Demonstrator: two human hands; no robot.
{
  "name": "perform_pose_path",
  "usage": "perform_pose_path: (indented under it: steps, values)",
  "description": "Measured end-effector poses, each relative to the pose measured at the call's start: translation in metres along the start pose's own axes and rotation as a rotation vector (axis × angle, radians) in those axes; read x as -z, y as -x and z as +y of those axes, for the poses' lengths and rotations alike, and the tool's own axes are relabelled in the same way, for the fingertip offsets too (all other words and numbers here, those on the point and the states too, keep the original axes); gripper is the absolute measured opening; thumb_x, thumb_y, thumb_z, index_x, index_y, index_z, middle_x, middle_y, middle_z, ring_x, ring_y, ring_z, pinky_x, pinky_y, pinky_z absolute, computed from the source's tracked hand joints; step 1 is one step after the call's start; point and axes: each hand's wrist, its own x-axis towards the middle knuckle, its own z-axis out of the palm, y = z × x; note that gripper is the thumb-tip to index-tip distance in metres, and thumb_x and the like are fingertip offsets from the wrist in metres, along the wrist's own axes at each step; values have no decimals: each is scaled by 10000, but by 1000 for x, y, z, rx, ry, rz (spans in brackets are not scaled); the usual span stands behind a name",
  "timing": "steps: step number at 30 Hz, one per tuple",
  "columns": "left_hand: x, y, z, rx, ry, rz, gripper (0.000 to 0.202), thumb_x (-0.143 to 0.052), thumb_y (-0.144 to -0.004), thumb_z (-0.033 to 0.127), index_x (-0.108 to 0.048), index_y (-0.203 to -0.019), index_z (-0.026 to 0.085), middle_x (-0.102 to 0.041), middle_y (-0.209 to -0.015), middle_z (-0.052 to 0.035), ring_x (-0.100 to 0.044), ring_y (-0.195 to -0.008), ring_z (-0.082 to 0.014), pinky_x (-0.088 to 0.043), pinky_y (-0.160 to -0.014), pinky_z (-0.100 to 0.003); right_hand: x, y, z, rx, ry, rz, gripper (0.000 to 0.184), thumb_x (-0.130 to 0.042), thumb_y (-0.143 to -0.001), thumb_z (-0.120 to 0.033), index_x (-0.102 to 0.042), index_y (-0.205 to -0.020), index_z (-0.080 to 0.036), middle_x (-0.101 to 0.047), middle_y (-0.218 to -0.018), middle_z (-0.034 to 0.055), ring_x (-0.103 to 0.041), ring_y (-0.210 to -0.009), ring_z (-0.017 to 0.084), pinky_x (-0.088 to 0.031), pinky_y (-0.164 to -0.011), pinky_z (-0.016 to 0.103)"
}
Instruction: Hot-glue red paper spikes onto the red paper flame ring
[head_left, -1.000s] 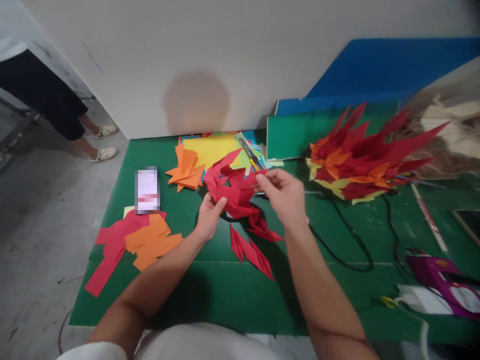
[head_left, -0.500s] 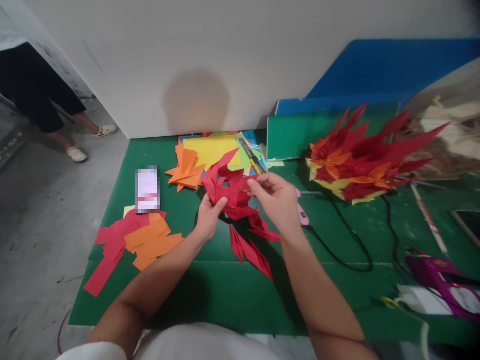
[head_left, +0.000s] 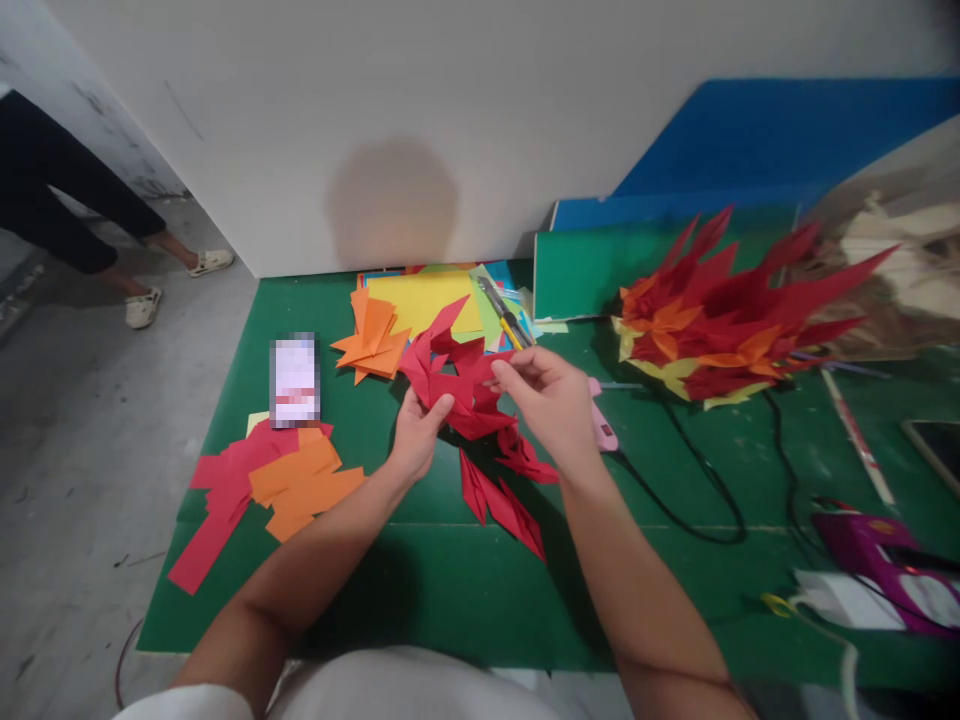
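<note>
Head view.

Held item: red paper cluster [head_left: 459, 385], a bundle of folded points, lifted just above the middle of the green mat [head_left: 420, 590], nearer the far edge.

Left hand [head_left: 415, 437]: under the cluster's near-left side, thumb up against the paper and fingers behind it, pinching it from below.

Right hand [head_left: 555, 400]: at the cluster's right side, fingertips pressed together on one red point. The cluster lies left of this hand and up and right of the left hand, between the two; its longest point runs toward the far edge. Both hands touch it.

On the mat beneath: loose red folded pieces [head_left: 504, 497], just nearer than the cluster. Pink tool [head_left: 602, 425] with black cord [head_left: 697, 500], partly hidden behind the right hand.

Far edge: orange folded pieces [head_left: 373, 343], coloured sheets [head_left: 427, 298], a knife [head_left: 501, 310].

Left edge: flat red and orange strips [head_left: 277, 480], a blurred card [head_left: 294, 380].

Right side: large red-orange spiked assembly [head_left: 720, 310], well apart.

Off the mat, far left: another person's legs [head_left: 90, 230].
</note>
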Motion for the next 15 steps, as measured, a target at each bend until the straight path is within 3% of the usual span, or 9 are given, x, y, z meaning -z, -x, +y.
perform_pose_path:
  steps: [15]
  values:
    - [-2,0,2,12,52,1,497,-834,-605,302,-583,-1025,214,-708,-1020,-27,-675,-927,-172,-495,-924,-362,-2,1,-1,-17,-20,-32,221,-707,-720,-384,-568,-712,-212,-650,-645,-16,-661,-609,154,-565,-639,307]
